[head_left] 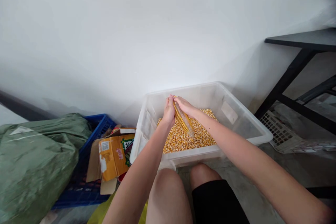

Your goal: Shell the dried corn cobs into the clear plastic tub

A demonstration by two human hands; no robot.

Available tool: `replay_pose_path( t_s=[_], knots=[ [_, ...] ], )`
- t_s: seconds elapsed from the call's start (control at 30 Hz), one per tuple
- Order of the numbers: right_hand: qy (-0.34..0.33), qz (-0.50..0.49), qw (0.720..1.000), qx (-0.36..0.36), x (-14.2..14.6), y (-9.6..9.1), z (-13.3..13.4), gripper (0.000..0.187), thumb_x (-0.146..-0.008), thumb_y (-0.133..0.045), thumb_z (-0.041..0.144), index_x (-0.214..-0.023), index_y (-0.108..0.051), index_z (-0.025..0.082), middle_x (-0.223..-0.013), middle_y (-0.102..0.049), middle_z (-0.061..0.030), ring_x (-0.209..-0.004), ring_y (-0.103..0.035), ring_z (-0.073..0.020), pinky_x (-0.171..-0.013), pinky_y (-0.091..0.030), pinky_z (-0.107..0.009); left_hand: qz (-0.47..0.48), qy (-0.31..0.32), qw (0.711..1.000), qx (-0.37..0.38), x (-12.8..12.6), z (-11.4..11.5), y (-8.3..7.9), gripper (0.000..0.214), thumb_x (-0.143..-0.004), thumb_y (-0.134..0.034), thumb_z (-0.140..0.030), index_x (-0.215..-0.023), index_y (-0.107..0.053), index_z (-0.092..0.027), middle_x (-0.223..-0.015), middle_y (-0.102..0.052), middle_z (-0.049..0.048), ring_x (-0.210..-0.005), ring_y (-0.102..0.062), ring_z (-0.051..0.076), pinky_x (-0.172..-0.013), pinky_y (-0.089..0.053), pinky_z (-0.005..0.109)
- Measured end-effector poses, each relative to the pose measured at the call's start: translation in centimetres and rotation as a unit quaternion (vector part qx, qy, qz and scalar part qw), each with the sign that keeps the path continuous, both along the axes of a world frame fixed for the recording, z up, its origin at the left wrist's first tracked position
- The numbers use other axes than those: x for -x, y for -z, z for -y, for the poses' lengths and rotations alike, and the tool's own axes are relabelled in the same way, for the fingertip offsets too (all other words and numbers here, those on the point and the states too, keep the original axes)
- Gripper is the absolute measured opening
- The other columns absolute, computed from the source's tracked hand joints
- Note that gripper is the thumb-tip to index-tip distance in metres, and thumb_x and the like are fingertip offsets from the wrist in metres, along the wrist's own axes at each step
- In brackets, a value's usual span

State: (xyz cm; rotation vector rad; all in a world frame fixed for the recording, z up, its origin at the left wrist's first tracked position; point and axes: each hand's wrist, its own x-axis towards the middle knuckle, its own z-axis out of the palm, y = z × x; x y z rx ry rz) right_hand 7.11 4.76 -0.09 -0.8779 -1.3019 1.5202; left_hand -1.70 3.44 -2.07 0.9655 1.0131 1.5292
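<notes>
1 dried corn cob [183, 118], ridged with rows of yellow kernels, is slanting between 2 bare hands above loose, glossy kernels [189, 137] inside 1 translucent plastic tub [215, 89]. The left hand [169, 111] is curling its fingers around the cob's upper end; the right hand [185, 106], fingers pressed together, is lying across the cob, pressing on it.

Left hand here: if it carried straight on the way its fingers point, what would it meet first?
The left hand would probably meet the far wall of the clear plastic tub first, though depth is hard to judge from this view.
</notes>
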Motion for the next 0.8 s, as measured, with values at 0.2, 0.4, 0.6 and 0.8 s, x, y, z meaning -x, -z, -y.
replay_pose_path(
  t_s=[0.2, 0.4, 0.6, 0.8],
  knots=[
    [-0.119, -0.068, 0.985, 0.101, -0.6, 1.3, -1.2, 0.025, -0.083, -0.046, 0.041, -0.077, -0.061, 0.02, -0.056, -0.058, 0.0026, -0.058, -0.056, -0.0167, -0.063, -0.048, -0.027, -0.014, 0.0, 1.0, 0.022, 0.3, -0.5, 0.5, 0.049, -0.082, -0.05, -0.064, -0.104, -0.058, -0.022, -0.095, -0.065, 0.0044, -0.089, -0.063, 0.017, -0.079, -0.05, 0.028],
    [-0.065, -0.059, 0.993, 0.084, 0.1, 1.1, -0.5, 0.037, -0.084, -0.047, 0.056, -0.078, -0.06, 0.022, -0.065, -0.064, 0.0002, -0.068, -0.06, -0.0179, -0.068, -0.049, -0.027, -0.047, -0.007, 0.999, 0.013, 0.1, -0.3, 0.4, 0.046, -0.081, -0.052, -0.063, -0.101, -0.059, -0.022, -0.096, -0.065, 0.0044, -0.093, -0.062, 0.018, -0.082, -0.048, 0.028],
    [-0.021, -0.035, 0.999, 0.031, 0.5, 1.2, -0.4, 0.021, -0.085, -0.044, 0.037, -0.075, -0.056, 0.022, -0.064, -0.06, 0.0037, -0.067, -0.055, -0.0154, -0.067, -0.045, -0.025, -0.037, -0.017, 0.999, 0.007, 0.0, 0.0, 0.1, 0.043, -0.083, -0.051, -0.059, -0.099, -0.059, -0.02, -0.093, -0.065, 0.0038, -0.09, -0.062, 0.017, -0.079, -0.049, 0.027],
    [-0.091, -0.083, 0.986, 0.114, 0.2, 1.5, -0.9, 0.022, -0.081, -0.039, 0.03, -0.065, -0.051, 0.021, -0.05, -0.048, 0.0028, -0.054, -0.049, -0.0149, -0.06, -0.044, -0.025, 0.045, -0.011, 0.998, 0.052, 0.2, -0.2, -0.3, 0.041, -0.083, -0.053, -0.055, -0.102, -0.058, -0.018, -0.085, -0.064, 0.0036, -0.078, -0.063, 0.016, -0.074, -0.05, 0.028]
  ],
)
